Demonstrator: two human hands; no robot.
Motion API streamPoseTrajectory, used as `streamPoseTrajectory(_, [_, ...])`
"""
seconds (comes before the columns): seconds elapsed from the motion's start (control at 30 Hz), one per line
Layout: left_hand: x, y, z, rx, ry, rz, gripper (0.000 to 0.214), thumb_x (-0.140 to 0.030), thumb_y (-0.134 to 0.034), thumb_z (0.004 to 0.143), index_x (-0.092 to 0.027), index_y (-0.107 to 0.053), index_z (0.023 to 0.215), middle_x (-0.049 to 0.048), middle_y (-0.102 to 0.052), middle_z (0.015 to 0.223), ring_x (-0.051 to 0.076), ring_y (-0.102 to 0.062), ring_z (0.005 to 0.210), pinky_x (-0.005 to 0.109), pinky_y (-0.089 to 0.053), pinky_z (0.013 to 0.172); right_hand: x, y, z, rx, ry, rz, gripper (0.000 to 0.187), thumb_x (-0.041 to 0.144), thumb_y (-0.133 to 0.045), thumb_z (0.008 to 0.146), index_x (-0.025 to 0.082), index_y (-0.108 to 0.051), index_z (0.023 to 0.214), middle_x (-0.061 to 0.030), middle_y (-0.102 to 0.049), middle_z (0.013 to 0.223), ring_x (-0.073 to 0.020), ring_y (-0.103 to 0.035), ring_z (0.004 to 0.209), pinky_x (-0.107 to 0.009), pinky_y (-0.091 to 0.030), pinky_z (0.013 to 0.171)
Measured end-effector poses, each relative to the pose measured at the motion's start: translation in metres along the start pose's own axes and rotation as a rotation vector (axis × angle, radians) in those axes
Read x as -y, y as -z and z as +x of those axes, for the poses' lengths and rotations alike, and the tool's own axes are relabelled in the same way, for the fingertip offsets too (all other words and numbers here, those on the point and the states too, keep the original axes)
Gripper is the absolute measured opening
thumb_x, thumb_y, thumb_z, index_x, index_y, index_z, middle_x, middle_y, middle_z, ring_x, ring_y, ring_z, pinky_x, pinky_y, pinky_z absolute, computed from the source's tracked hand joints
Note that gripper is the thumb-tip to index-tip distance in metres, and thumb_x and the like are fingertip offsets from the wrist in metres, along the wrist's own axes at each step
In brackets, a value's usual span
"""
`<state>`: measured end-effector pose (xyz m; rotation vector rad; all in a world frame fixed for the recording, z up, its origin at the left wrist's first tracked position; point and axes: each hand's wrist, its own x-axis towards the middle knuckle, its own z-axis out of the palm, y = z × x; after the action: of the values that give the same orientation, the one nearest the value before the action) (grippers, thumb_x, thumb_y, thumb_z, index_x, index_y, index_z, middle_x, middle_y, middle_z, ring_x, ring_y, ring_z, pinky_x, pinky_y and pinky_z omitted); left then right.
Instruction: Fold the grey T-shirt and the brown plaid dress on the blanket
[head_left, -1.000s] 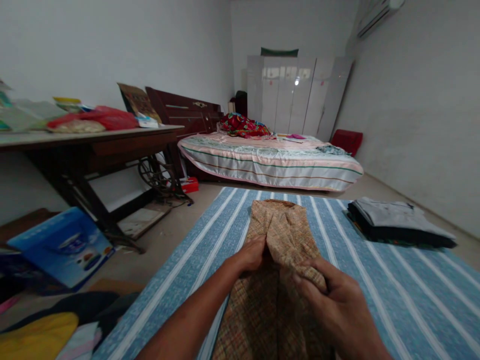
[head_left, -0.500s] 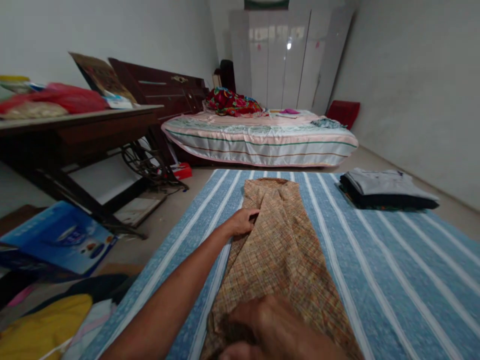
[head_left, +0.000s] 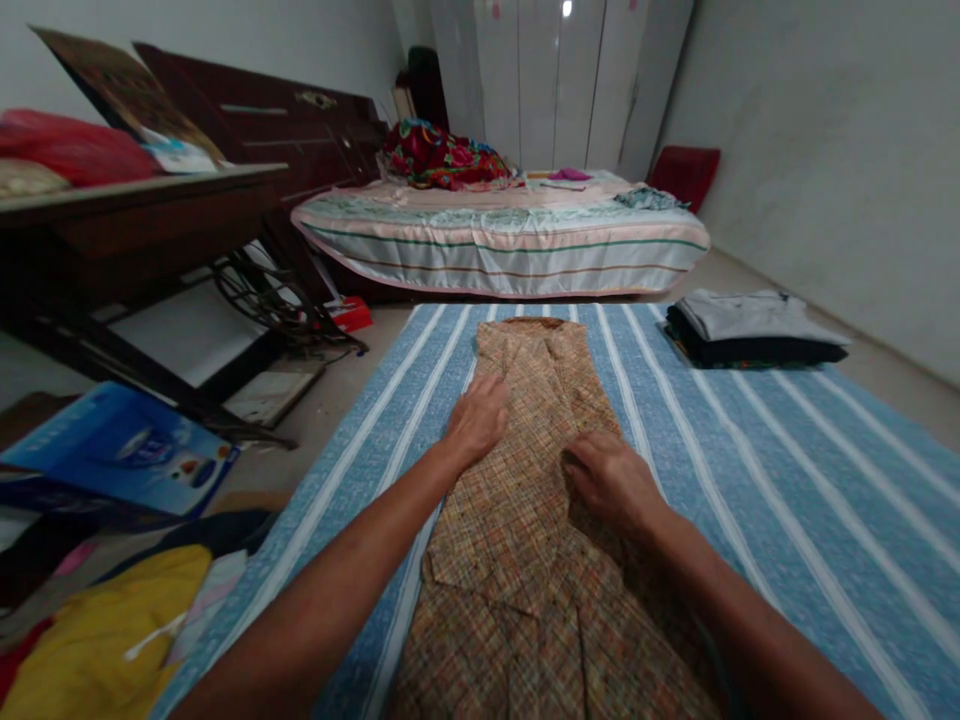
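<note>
A brown checked garment (head_left: 517, 520), narrowed by folded-in sides, lies lengthwise on the blue-and-white striped bed cover (head_left: 742, 480), its collar end pointing away from me. My left hand (head_left: 478, 420) rests on the garment's left edge, fingers stretched out over the cloth. On the opposite side, my right hand (head_left: 611, 480) has its fingers curled in a pinch on the fabric, where a dark fold shows beneath them. The near end of the garment runs out of view at the bottom.
Folded clothes (head_left: 750, 330) are stacked at the far right of the cover. Beyond stands another bed (head_left: 510, 240). A sewing machine table (head_left: 135, 220), a blue box (head_left: 127, 450) and a yellow cloth (head_left: 112, 630) are on the left.
My right hand has moved forward from the near part of the garment to its right side. My left hand has come from under the left edge to lie on top. The view has tilted down.
</note>
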<state>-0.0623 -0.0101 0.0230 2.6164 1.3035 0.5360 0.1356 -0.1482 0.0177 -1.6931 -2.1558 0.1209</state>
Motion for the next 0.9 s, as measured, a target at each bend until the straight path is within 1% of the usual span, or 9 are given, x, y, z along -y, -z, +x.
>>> streamPoseTrajectory(0.1, [-0.010, -0.002, -0.003, 0.052, -0.053, 0.158, 0.041, -0.012, -0.046, 0.080, -0.007, -0.054, 0.120, 0.0184, -0.041, 0.142, 0.028, -0.033, 0.134, 0.041, -0.024, 0.112, -0.003, -0.013, -0.007, 0.001, 0.003, -0.028, 0.014, 0.018, -0.051, 0.085, 0.018, -0.063, 0.093, -0.0080, -0.063, 0.097, -0.0213, -0.055, 0.094, -0.033, -0.042, 0.086])
streamPoseTrajectory(0.2, [-0.017, -0.007, 0.002, 0.065, -0.034, 0.183, 0.041, -0.016, -0.041, 0.085, -0.009, -0.052, 0.123, 0.0165, -0.038, 0.145, 0.027, -0.029, 0.137, 0.041, -0.024, 0.113, 0.001, -0.021, -0.009, -0.069, -0.025, -0.047, 0.019, 0.019, -0.048, 0.087, 0.017, -0.064, 0.096, -0.0094, -0.063, 0.104, -0.0231, -0.054, 0.101, -0.036, -0.042, 0.091])
streamPoseTrajectory(0.3, [-0.021, -0.016, 0.010, 0.066, 0.004, 0.187, 0.042, -0.024, -0.036, 0.090, -0.011, -0.048, 0.129, 0.0159, -0.034, 0.148, 0.026, -0.024, 0.139, 0.042, -0.022, 0.113, 0.010, -0.022, -0.007, -0.113, 0.029, -0.057, 0.025, 0.021, -0.048, 0.088, 0.017, -0.062, 0.108, -0.0098, -0.056, 0.126, -0.0256, -0.046, 0.120, -0.041, -0.037, 0.100])
streamPoseTrajectory(0.4, [-0.022, -0.025, 0.018, 0.137, 0.068, 0.190, 0.049, -0.036, -0.031, 0.094, -0.011, -0.042, 0.135, 0.0161, -0.027, 0.151, 0.027, -0.019, 0.141, 0.045, -0.019, 0.113, 0.018, -0.022, -0.007, -0.070, 0.047, -0.057, 0.038, 0.025, -0.052, 0.086, 0.017, -0.054, 0.124, -0.0094, -0.047, 0.139, -0.0265, -0.037, 0.129, -0.043, -0.032, 0.104])
streamPoseTrajectory(0.5, [-0.020, -0.032, 0.022, 0.240, 0.153, 0.176, 0.059, -0.049, -0.026, 0.093, -0.014, -0.034, 0.141, 0.0150, -0.020, 0.154, 0.028, -0.015, 0.142, 0.048, -0.018, 0.112, 0.020, -0.027, -0.010, -0.017, -0.031, -0.068, 0.042, 0.029, -0.051, 0.087, 0.015, -0.053, 0.127, -0.0112, -0.047, 0.140, -0.0273, -0.039, 0.129, -0.046, -0.030, 0.106])
streamPoseTrajectory(0.57, [-0.017, -0.034, 0.023, 0.274, 0.177, 0.176, 0.064, -0.054, -0.022, 0.092, -0.016, -0.030, 0.143, 0.0140, -0.017, 0.154, 0.028, -0.014, 0.142, 0.050, -0.016, 0.111, 0.020, -0.030, -0.013, 0.009, -0.066, -0.069, 0.042, 0.031, -0.049, 0.089, 0.015, -0.053, 0.127, -0.0110, -0.047, 0.140, -0.0276, -0.039, 0.130, -0.047, -0.028, 0.107])
streamPoseTrajectory(0.63, [-0.016, -0.035, 0.023, 0.279, 0.178, 0.184, 0.065, -0.055, -0.021, 0.092, -0.016, -0.028, 0.144, 0.0133, -0.017, 0.155, 0.028, -0.013, 0.142, 0.051, -0.015, 0.111, 0.019, -0.032, -0.014, 0.028, -0.079, -0.060, 0.042, 0.032, -0.047, 0.090, 0.016, -0.052, 0.128, -0.0103, -0.046, 0.141, -0.0274, -0.038, 0.131, -0.047, -0.027, 0.107])
streamPoseTrajectory(0.73, [-0.018, -0.033, 0.023, 0.270, 0.173, 0.202, 0.065, -0.054, -0.023, 0.092, -0.016, -0.028, 0.144, 0.0138, -0.019, 0.154, 0.029, -0.015, 0.142, 0.050, -0.016, 0.111, 0.019, -0.031, -0.013, 0.042, -0.082, -0.049, 0.042, 0.032, -0.046, 0.090, 0.016, -0.052, 0.128, -0.0107, -0.046, 0.141, -0.0273, -0.037, 0.131, -0.047, -0.027, 0.108])
streamPoseTrajectory(0.9, [-0.038, -0.023, 0.012, 0.194, 0.142, 0.279, 0.057, -0.049, -0.029, 0.093, -0.015, -0.038, 0.138, 0.0146, -0.024, 0.153, 0.028, -0.017, 0.141, 0.050, -0.015, 0.112, 0.020, -0.026, -0.013, 0.043, -0.064, -0.035, 0.043, 0.032, -0.048, 0.088, 0.016, -0.053, 0.128, -0.0116, -0.046, 0.141, -0.0274, -0.037, 0.131, -0.046, -0.027, 0.108])
